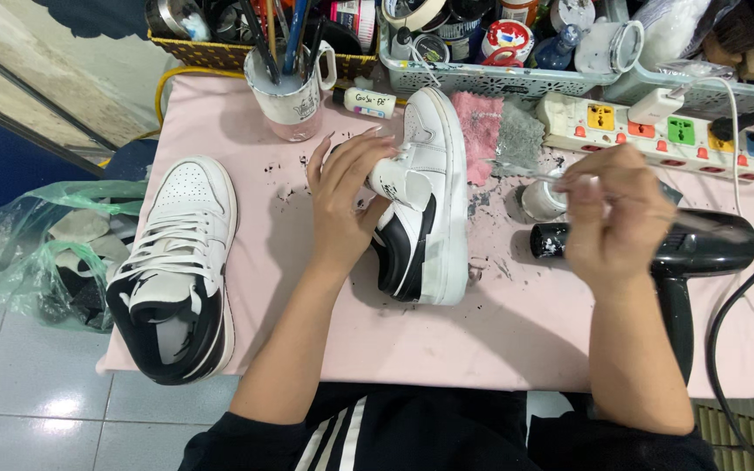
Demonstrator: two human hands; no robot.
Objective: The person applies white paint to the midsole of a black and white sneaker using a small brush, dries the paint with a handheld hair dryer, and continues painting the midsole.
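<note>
At the far left, a green plastic bag [41, 253] with scraps in it sits on the tiled floor, well to the left of the left hand. Next comes a white and black sneaker [176, 275] lying upright on the pink table [499, 340], its laces done up, to the left of the left hand and apart from it. Above and just left of that hand stands a white mug [291, 100] full of brushes.

The left hand [346, 205] rests on a second sneaker [421, 205], which lies on its side with the white sole turned to the right; the grip is grasping the shoe's upper, fingers spread over the toe end and the thumb against the black panel. A pink cloth [480, 131] lies just above and to the right of this grip, touching the sole's edge.

Between the two hands, close to the right one, sits a small white jar [541, 201]. The right hand [617, 218] hovers over it, its grip pinched around a thin brush [525, 173] whose tip points left towards the shoe. Under and to the right of this hand lies a black hair dryer [700, 249], and beyond the hand a white power strip [656, 131] with coloured switches.
</note>
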